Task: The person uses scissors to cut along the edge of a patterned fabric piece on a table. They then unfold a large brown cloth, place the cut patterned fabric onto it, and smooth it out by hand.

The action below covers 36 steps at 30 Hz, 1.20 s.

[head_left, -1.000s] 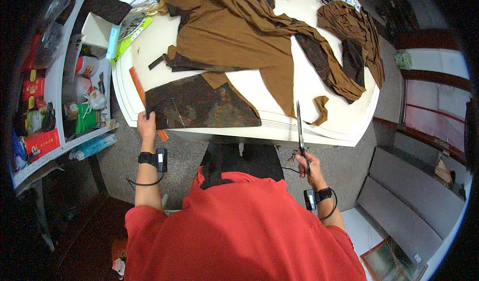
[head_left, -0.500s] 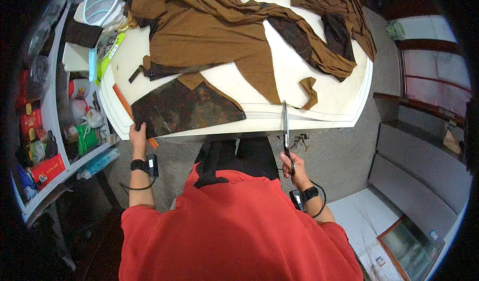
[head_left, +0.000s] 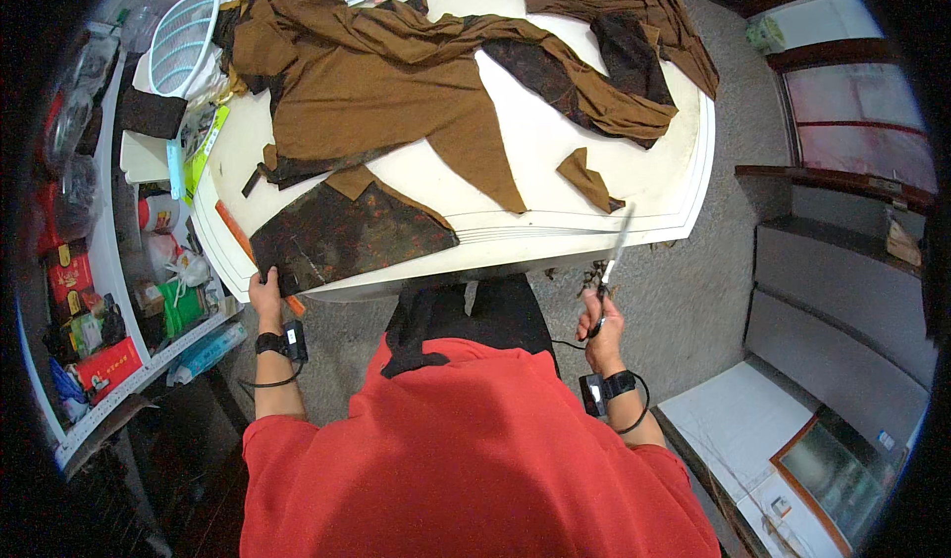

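My left hand [head_left: 265, 299] pinches the near left corner of a dark patterned cloth piece [head_left: 347, 236], which lies along the table's front edge with a brown corner folded over its top. In my right hand [head_left: 600, 328] is a pair of scissors [head_left: 620, 243], its blades pointing up and away past the table's front right edge, touching no cloth. A small brown cloth scrap [head_left: 584, 176] lies on the table just beyond the blade tips. Farther back spreads a large brown cloth [head_left: 386, 102] with a pointed end toward me.
A bunched brown cloth [head_left: 614, 13] lies at the far right of the white table [head_left: 684, 182]. An orange strip [head_left: 235, 229] is at its left edge. Shelves with packages [head_left: 109, 365] and a blue-white basket [head_left: 183, 43] stand left. Dark scraps litter the floor.
The scissors have moved right, away from the brown cloth's pointed end, and tilted rightward. The small scrap lies turned and more spread out. My left hand keeps its hold; the whole view has shifted slightly.
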Available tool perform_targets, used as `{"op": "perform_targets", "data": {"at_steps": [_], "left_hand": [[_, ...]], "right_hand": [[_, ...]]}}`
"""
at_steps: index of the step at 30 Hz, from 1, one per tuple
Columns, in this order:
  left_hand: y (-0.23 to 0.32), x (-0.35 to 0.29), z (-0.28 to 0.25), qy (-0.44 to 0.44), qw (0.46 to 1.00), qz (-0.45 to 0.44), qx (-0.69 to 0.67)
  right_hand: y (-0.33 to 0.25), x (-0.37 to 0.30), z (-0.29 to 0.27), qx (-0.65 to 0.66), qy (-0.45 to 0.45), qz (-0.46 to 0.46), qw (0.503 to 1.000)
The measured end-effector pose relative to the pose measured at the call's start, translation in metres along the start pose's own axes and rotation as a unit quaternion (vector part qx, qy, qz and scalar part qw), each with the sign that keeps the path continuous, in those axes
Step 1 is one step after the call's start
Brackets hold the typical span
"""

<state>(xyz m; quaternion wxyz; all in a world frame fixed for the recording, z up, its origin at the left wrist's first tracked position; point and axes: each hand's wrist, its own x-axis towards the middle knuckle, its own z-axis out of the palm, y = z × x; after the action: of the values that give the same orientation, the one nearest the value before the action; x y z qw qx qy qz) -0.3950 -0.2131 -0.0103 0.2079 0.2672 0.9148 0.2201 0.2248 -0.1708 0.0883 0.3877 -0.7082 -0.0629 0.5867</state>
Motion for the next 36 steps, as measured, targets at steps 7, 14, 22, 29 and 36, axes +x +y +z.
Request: {"op": "perform_targets", "data": {"at_steps": [7, 14, 22, 29, 36], "left_hand": [[-0.04, 0.006, -0.012, 0.083, 0.995, 0.001, 0.063], [0.017, -0.025, -0.031, 0.149, 0.988, -0.04, -0.019], [0.063, -0.051, -0.039, 0.056, 0.974, -0.132, -0.173], [0.068, -0.035, -0.033, 0.111, 0.987, -0.086, -0.073], [0.018, 0.012, -0.055, 0.144, 0.98, -0.111, -0.076]], "right_hand": [[-0.036, 0.014, 0.023, -0.142, -0.203, 0.063, 0.967], [-0.059, 0.048, -0.033, 0.001, -0.048, 0.026, 0.998], [-0.088, 0.047, -0.024, -0.211, -0.146, -0.013, 0.966], [-0.084, 0.106, 0.051, -0.308, -0.178, -0.091, 0.93], [-0.102, 0.167, 0.087, -0.619, -0.058, -0.286, 0.729]]}}
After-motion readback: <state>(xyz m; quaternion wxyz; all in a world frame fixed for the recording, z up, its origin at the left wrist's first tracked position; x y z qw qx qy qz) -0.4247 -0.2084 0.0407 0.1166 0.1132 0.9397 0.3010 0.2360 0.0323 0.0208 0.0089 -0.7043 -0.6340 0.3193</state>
